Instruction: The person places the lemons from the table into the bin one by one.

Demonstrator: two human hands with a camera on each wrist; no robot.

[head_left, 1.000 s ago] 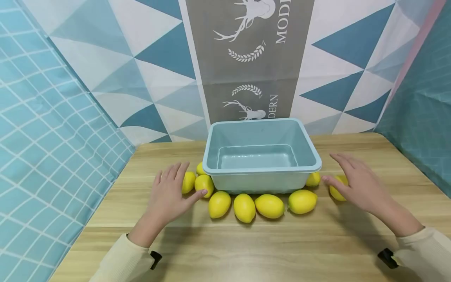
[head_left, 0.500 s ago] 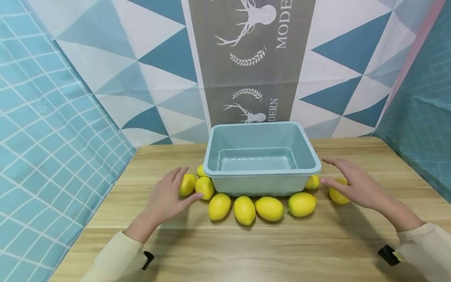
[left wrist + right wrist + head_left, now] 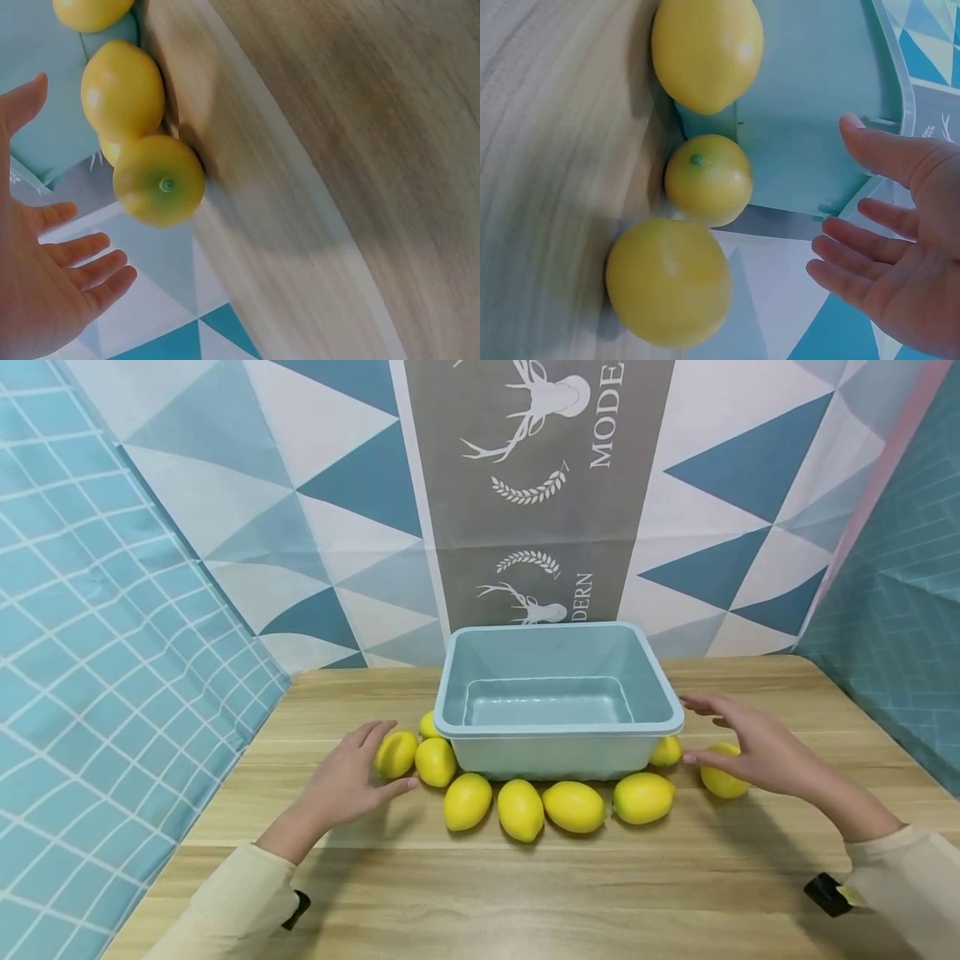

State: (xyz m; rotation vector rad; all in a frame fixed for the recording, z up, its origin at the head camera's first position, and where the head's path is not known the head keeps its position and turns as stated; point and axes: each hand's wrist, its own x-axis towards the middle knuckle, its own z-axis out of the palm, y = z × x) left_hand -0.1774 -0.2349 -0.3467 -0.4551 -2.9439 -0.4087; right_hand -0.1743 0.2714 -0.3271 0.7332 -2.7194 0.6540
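A light blue plastic tub (image 3: 562, 752) stands on the table near the wall, with nothing in it. Several yellow lemons lie around its front and sides, among them a front lemon (image 3: 521, 810). My left hand (image 3: 341, 781) hovers with spread fingers beside the leftmost lemon (image 3: 396, 754); in the left wrist view that lemon (image 3: 159, 181) is apart from the fingers. Over on the other side, my right hand (image 3: 761, 752) is held above and partly in front of the rightmost lemon (image 3: 724, 771). The right wrist view shows its relaxed fingers apart from that lemon (image 3: 669, 283).
The wooden table (image 3: 517, 902) reaches to a patterned wall cloth (image 3: 352, 510) behind the tub. Blue tiled-print cloth (image 3: 97, 635) hangs on the left, and a teal cloth (image 3: 892, 593) on the right.
My left hand has moved left and slightly down, showing more of the leftmost lemon. The right hand has shifted slightly, its fingertips closer to the tub. The lemons and tub stay in place.
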